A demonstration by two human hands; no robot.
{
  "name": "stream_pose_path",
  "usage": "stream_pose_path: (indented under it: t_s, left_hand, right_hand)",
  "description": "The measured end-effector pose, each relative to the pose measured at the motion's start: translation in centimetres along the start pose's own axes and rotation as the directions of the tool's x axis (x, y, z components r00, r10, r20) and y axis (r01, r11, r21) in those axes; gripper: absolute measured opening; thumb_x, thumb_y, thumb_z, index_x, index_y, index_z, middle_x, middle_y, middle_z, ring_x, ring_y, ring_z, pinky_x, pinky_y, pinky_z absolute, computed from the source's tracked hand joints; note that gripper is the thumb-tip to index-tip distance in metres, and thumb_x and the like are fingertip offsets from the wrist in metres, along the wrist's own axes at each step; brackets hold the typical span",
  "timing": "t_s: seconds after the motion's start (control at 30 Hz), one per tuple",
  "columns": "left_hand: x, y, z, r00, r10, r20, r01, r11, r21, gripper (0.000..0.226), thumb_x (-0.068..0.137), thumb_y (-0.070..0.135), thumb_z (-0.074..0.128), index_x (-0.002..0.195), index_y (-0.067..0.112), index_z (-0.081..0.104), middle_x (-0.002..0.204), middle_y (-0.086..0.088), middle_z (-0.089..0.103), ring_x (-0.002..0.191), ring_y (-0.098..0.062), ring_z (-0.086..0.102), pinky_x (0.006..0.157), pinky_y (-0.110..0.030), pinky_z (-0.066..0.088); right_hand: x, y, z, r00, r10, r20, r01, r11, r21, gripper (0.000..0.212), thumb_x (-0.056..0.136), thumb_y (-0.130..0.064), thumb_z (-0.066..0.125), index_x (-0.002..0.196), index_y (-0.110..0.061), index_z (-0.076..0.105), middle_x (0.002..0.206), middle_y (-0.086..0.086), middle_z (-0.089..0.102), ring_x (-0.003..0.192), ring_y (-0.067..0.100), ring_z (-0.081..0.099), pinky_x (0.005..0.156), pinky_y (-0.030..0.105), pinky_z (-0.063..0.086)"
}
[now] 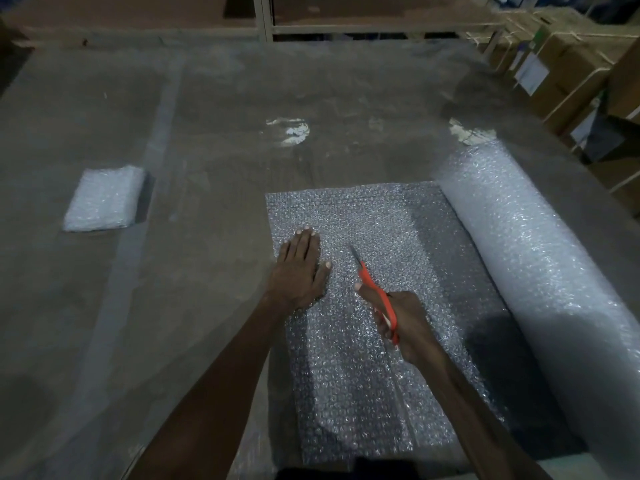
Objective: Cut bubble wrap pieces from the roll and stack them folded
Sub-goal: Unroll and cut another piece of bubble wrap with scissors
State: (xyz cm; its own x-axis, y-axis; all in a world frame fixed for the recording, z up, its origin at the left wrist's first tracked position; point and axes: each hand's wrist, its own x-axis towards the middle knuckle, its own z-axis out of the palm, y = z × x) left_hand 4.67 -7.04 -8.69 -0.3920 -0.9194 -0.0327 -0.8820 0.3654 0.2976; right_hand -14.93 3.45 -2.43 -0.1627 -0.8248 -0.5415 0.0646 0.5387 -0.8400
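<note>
Hands (299,268) on plastic-covered table (207,133), boxes (571,64) beyond.

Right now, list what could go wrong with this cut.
The left hand lies flat on the unrolled sheet, close beside the scissors in the right hand; its fingers could get nicked. The dim light may make the cut wander. The roll could shift and tug the sheet.

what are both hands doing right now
Left hand: open, flat on the sheet.
Right hand: closed around the scissors.
</note>
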Motion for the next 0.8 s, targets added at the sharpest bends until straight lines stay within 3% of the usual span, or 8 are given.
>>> stream_pose_path:
  t_s: [0.33,0.47,0.8]
  left_hand:
    - [0.0,-0.2,0.2,1.0,0.0,-0.006,0.0,1.0,0.005,0.075,0.1,0.053,0.012,0.159,0.008,0.008,0.167,-0.014,0.003,0.154,-0.028,0.0,0.123,-0.04,-0.005]
    - [-0.1,-0.1,0.2,1.0,0.002,-0.02,-0.002,1.0,0.003,0.074,0.101,0.053,0.013,0.159,0.008,0.008,0.167,-0.014,0.003,0.154,-0.027,0.0,0.122,-0.04,-0.005]
    - [-0.1,-0.2,0.4,1.0,-0.012,-0.016,0.012,1.0,0.001,0.073,0.102,0.053,0.012,0.159,0.008,0.009,0.167,-0.012,0.003,0.154,-0.026,0.0,0.124,-0.041,-0.003]
  right_hand:
    - [0.8,0.3,0.1,1.0,-0.01,-0.01,0.009,1.0,-0.015,0.039,0.075,-0.036,0.089,0.073,-0.002,0.068,0.053,0.007,0.056,0.038,0.014,0.043,0.042,0.022,0.033]
    - [1.0,0.0,0.2,1.0,-0.003,-0.019,0.003,1.0,-0.029,0.04,0.076,-0.039,0.088,0.065,-0.008,0.066,0.051,0.005,0.057,0.037,0.014,0.044,0.042,0.022,0.034]
    - [2.2,-0.2,0.4,1.0,0.001,-0.023,-0.002,0.999,-0.039,0.042,0.076,-0.037,0.088,0.079,0.0,0.07,0.056,0.008,0.059,0.039,0.014,0.045,0.041,0.022,0.033]
